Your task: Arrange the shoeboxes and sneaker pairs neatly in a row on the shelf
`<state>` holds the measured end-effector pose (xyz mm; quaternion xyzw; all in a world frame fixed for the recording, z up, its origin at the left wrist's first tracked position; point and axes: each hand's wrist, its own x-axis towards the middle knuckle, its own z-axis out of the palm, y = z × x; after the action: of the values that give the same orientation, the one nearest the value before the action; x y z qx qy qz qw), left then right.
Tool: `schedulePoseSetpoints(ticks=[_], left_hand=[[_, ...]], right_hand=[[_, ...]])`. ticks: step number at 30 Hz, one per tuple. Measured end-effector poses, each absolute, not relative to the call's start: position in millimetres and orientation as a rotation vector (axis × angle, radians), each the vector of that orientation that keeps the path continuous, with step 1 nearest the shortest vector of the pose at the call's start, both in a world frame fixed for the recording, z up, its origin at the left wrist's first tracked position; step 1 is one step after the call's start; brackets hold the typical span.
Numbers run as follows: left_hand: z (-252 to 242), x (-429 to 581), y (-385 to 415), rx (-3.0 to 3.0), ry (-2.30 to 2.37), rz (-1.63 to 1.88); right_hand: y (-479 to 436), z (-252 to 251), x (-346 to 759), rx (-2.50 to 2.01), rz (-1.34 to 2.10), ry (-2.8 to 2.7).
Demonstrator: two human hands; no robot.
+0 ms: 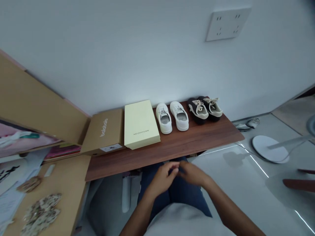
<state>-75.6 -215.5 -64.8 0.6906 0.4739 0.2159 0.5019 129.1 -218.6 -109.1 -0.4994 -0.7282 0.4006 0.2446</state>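
Observation:
My left hand (pixel 164 176) is in front of the shelf edge, above my lap, its thumb and index finger apart in a curve with nothing between them. Its fingertips meet or overlap those of my right hand (pixel 193 172), whose fingers are blurred and partly hidden. Nearest beyond them on the brown wooden shelf (pixel 147 155) stand a pair of white sneakers, a left one (pixel 165 124) and a right one (pixel 181 119). To their left lies a pale yellow shoebox (pixel 141 123), closed. Farther right sits a pair of black-and-beige sneakers (pixel 199 111) with cream laces.
A brown shoebox (pixel 104 127) stands left of the yellow one. On the left desk (pixel 66 177) lie a patterned scrunchie (pixel 43 209), a brown scrunchie (pixel 29 184) and papers. A wall socket plate (pixel 227 24) is above. A round white stand base (pixel 269 149) and other shoes (pixel 253 123) are on the floor.

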Motion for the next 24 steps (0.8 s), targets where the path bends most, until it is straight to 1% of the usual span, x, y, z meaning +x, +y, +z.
schedulePoseSetpoints(ticks=[2, 4, 5, 7, 8, 10, 12, 14, 18, 21, 24], left_hand=[[-38.7, -55.8, -174.4, 1.732, 1.262, 0.762], [-20.6, -30.8, -127.3, 1.829, 1.467, 0.86], [-15.0, -18.1, -103.9, 1.878, 1.591, 0.851], [-9.3, 3.6, -63.1, 1.879, 1.84, 0.626], [-8.5, 11.1, -47.4, 1.84, 1.905, 0.482], [-9.2, 18.4, -27.6, 1.804, 1.952, 0.379], [-12.5, 17.1, -20.9, 1.793, 1.951, 0.523], [-19.5, 12.6, -22.0, 1.71, 1.908, 0.802], [-48.9, 13.6, -28.7, 1.184, 1.626, 1.254], [-74.4, 25.4, -29.3, 0.784, 1.513, 1.338], [-85.1, 36.5, -29.8, 0.66, 1.534, 1.258]], right_hand=[[-176.7, -75.7, 143.5, -1.38, 0.843, -1.925], [-131.9, -55.4, 150.0, -1.521, 0.514, -1.752], [-110.3, -50.8, 150.0, -1.602, 0.388, -1.662], [-73.2, -50.6, 146.7, -1.757, 0.288, -1.569], [-58.7, -53.2, 145.5, -1.81, 0.296, -1.559], [-39.1, -59.9, 148.4, -1.844, 0.351, -1.521], [-31.2, -66.4, 159.7, -1.802, 0.419, -1.408], [-32.1, -72.7, 175.4, -1.692, 0.542, -1.211], [-47.0, -87.3, 196.8, -1.328, 0.947, -0.726], [-59.9, -98.3, 202.9, -1.242, 1.131, -0.545], [-74.1, -107.9, 217.0, -1.443, 1.109, -0.543]])
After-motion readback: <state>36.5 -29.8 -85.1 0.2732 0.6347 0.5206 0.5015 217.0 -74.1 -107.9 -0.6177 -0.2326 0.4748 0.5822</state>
